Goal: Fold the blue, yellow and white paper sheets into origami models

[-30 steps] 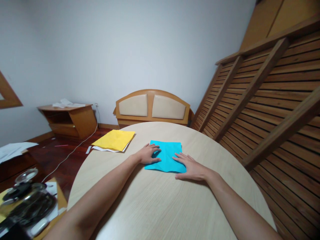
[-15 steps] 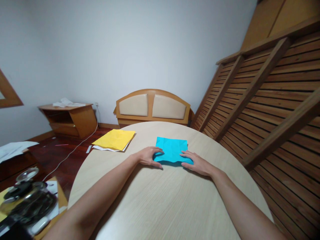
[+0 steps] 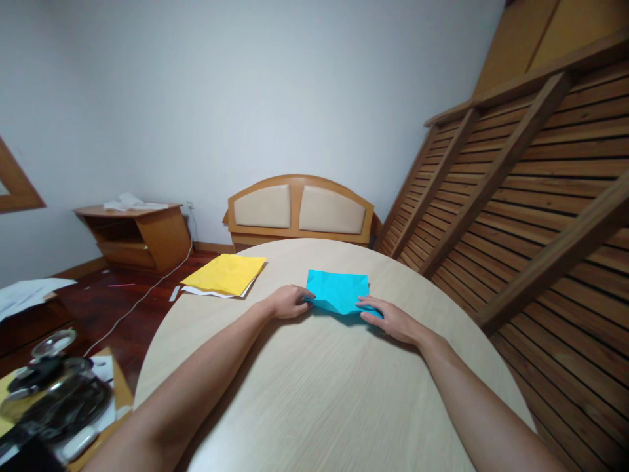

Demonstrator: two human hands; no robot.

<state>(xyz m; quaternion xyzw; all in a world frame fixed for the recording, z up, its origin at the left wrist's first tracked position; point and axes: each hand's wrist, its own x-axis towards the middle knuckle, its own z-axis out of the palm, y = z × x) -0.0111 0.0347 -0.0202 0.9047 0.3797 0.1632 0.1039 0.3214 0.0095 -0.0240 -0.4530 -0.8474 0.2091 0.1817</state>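
Observation:
A creased cyan paper sheet point(image 3: 338, 290) lies near the middle of a round pale wooden table point(image 3: 319, 406). My left hand point(image 3: 287, 303) pinches the sheet's near left corner, and my right hand point(image 3: 389, 318) grips its near right corner. The near edge is lifted off the table between the two hands, casting a shadow beneath. The far edge still rests on the tabletop.
A yellow sheet point(image 3: 226, 273) on white paper lies at the table's far left edge. Behind stand an upholstered headboard point(image 3: 299, 211), a low wooden cabinet point(image 3: 135, 236) and slatted wooden panels point(image 3: 531, 210) on the right. Dark kitchenware point(image 3: 49, 400) sits at lower left.
The hands went from pressing flat on the cyan sheet to gripping its near corners. The sheet slid slightly farther away and its near edge is now raised.

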